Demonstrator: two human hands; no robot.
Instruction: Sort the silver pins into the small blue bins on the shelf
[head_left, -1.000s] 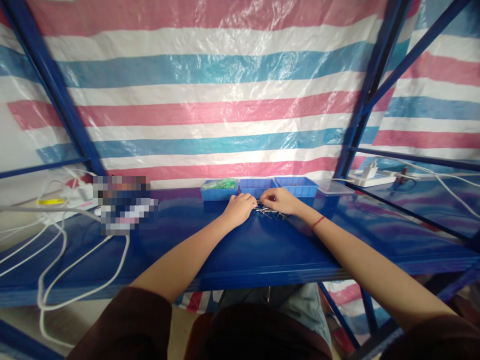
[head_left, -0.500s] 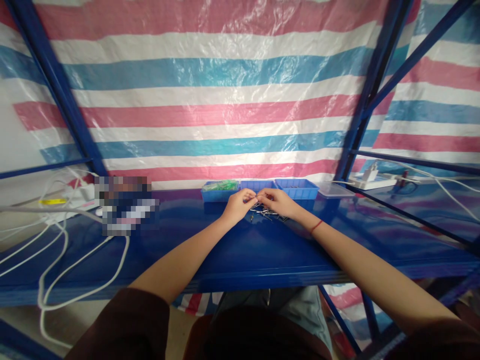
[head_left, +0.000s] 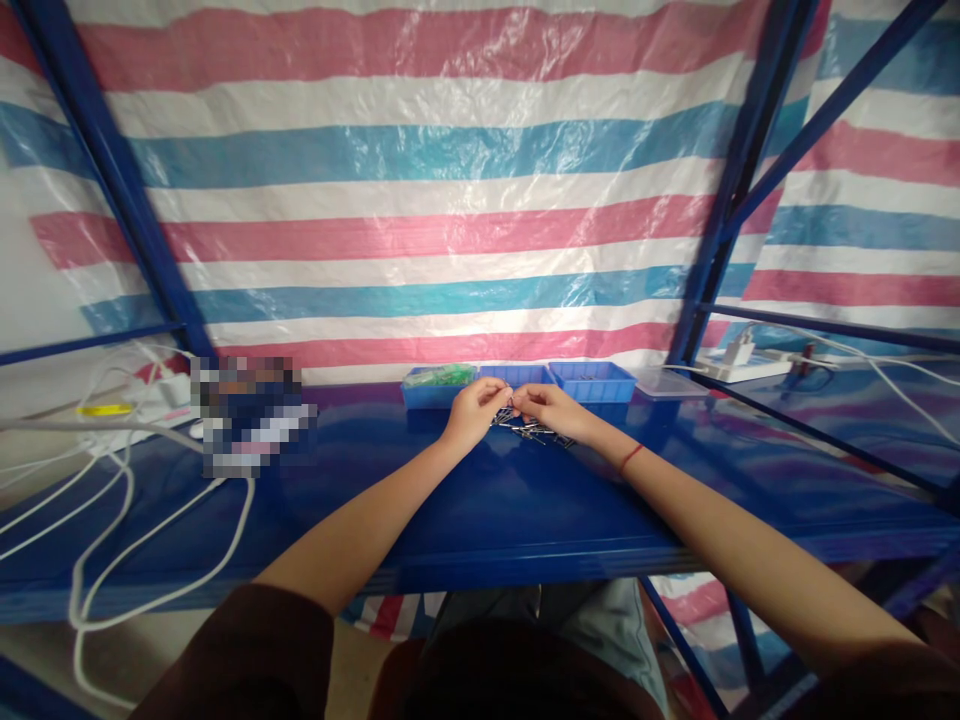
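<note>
My left hand (head_left: 478, 408) and my right hand (head_left: 549, 408) meet fingertip to fingertip above the blue table. Both are pinched closed around something small and thin that I cannot make out, mostly hidden by the fingers. Just beneath them lies a loose pile of thin metal pieces (head_left: 534, 430), shiny and dark, too small to name. Behind my left hand stands a blue bin (head_left: 427, 395) with green items in clear plastic (head_left: 448, 374). A middle blue bin (head_left: 517, 374) is partly covered by my hands. To the right sits a third blue bin (head_left: 600, 385) with a few small pieces inside.
A clear plastic lid (head_left: 667, 382) lies right of the bins. White power strips (head_left: 757, 365) and cables stand at the far right, with more white cables (head_left: 127, 540) looping over the left side. A blurred-out object (head_left: 255, 415) rests at left. Blue posts (head_left: 731, 200) frame the table.
My hands stay together over the pile, with the fingers shifting slightly. The fingertips have drawn a little apart. The view has tilted up slightly.
</note>
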